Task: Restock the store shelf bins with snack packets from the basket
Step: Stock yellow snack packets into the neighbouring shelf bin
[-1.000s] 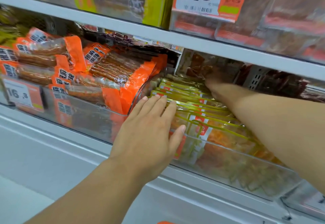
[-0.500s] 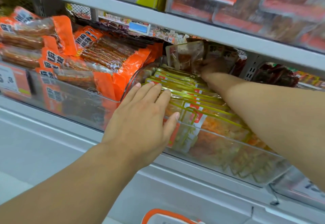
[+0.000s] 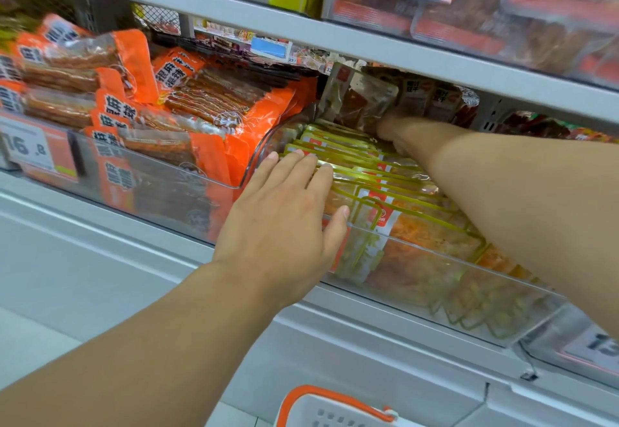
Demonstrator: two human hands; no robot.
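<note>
Grey shelf (image 3: 335,38), clear bins (image 3: 435,279)

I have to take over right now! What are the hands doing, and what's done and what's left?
Left hand: open, fingers flat on the yellow-edged packets in the clear bin.
Right hand: reaching to the bin's back beside brown packets; its grip is hidden.
Basket: below, at the frame's bottom edge.
Done: the bin looks well stocked.
Left: probably settle the back packets, then check the basket.

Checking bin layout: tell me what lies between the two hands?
Head view: a row of yellow-edged packets in the clear bin spans from left hand to right hand.
</note>
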